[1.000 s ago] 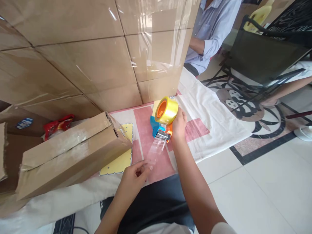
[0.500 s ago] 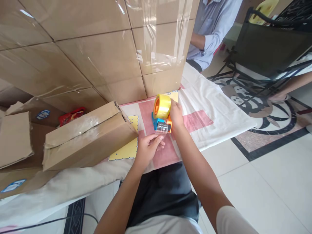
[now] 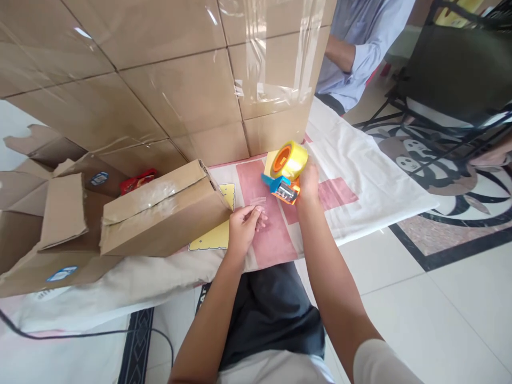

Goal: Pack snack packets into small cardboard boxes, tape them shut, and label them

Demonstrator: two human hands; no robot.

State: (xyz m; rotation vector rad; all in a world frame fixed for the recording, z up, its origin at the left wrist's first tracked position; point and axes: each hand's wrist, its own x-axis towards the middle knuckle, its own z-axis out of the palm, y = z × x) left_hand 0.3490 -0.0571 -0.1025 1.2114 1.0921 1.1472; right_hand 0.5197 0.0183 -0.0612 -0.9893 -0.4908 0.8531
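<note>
My right hand [image 3: 310,178] is wrapped round a blue and orange tape dispenser [image 3: 285,191], which carries a yellow-looking roll of packing tape [image 3: 297,160]. My left hand [image 3: 242,229] has thumb and fingers pinched on a short strip of clear tape [image 3: 259,200], hard to see against the pink patch of the cloth. A gap separates that strip from the dispenser. Just left of my left hand lies a closed cardboard box [image 3: 172,213], with clear tape along its seam. Both hands are above the cloth-covered table [image 3: 384,170].
Stacked cartons [image 3: 180,96] wrapped in clear tape form a wall behind. At left is an open carton [image 3: 84,261] with flaps up, near a red packet [image 3: 138,182]. A person in a light blue shirt [image 3: 366,48] sits beyond; a dark chair [image 3: 448,69] is at right.
The dispenser has moved right and tilted, away from my left hand. The tape that stretched between them has parted, leaving a strip in my left fingers. The view has shifted slightly left.
</note>
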